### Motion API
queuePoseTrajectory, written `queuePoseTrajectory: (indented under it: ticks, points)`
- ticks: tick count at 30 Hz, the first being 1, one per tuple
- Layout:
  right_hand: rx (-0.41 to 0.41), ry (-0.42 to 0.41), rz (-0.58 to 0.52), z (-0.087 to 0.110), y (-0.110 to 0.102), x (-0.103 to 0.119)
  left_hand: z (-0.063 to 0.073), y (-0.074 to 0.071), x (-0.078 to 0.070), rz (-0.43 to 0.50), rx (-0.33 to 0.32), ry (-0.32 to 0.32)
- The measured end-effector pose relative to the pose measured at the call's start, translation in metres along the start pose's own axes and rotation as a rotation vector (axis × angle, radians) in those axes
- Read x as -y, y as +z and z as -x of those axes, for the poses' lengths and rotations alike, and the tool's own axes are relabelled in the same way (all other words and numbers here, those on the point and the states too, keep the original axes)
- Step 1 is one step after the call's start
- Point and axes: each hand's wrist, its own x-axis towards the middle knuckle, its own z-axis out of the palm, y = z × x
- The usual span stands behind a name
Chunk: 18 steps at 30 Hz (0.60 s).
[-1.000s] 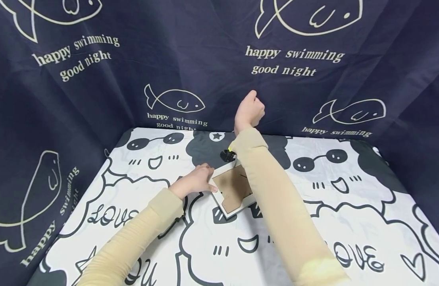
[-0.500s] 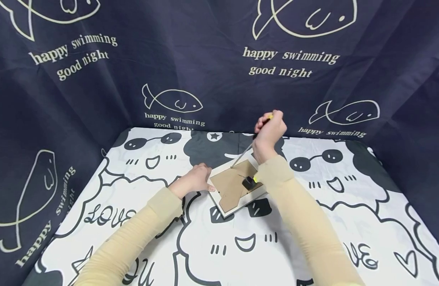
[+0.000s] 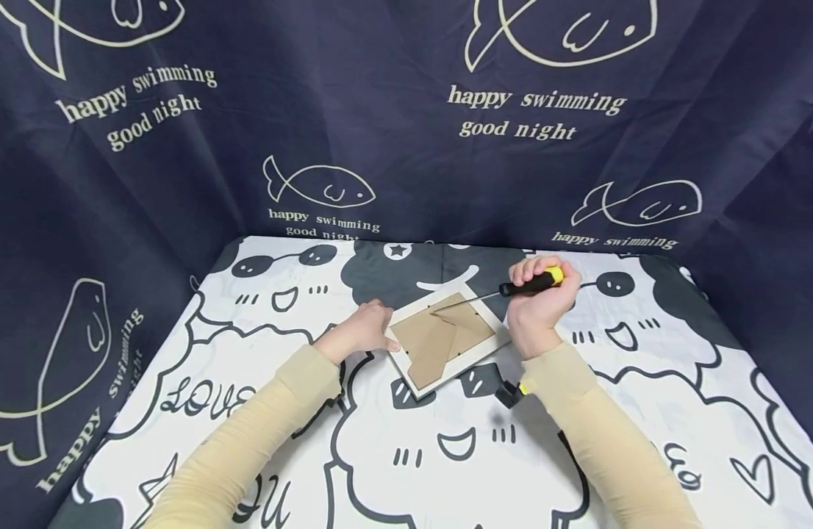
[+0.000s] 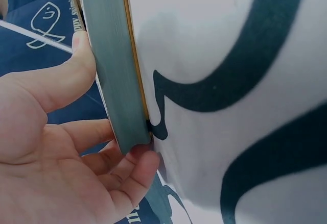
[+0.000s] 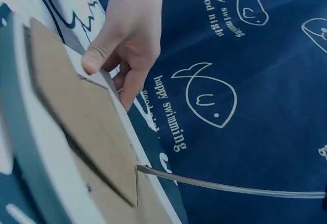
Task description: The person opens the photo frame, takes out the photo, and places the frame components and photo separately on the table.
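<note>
A white picture frame lies back side up on the patterned cloth, turned at an angle. Its brown backing carries a brown easel stand. My left hand grips the frame's left edge; in the left wrist view the thumb lies on the back face and the fingers curl under the edge. My right hand grips the black and yellow handle of a screwdriver held slanting, low. In the right wrist view, the flat tip of its shaft is at the stand's narrow end.
A white cloth with black cartoon drawings covers the table. Dark blue curtains with fish prints stand behind and at both sides. A small black device with a yellow part sits at the right wrist.
My right hand has swung down and to the right, tilting the screwdriver from steep to nearly flat, its tip staying by the stand's end. The left hand and frame have hardly moved.
</note>
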Motion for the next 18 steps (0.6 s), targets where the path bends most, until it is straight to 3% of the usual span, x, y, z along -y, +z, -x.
queuePoseTrajectory:
  ticks: [5, 10, 15, 18]
  points:
    - [0.041, 0.007, -0.02, 0.006, 0.006, 0.023, 0.001, 0.001, 0.003, 0.029, 0.007, -0.029]
    - [0.208, -0.061, 0.082, 0.01, 0.025, 0.049, 0.002, 0.001, 0.001, 0.047, -0.005, -0.019]
    - [0.424, -0.21, 0.311, 0.01, 0.032, 0.067, 0.001, 0.005, 0.0, 0.062, -0.014, -0.03]
    - [0.528, -0.312, 0.536, 0.007, 0.029, 0.075, 0.002, 0.006, -0.001, 0.061, -0.028, -0.037]
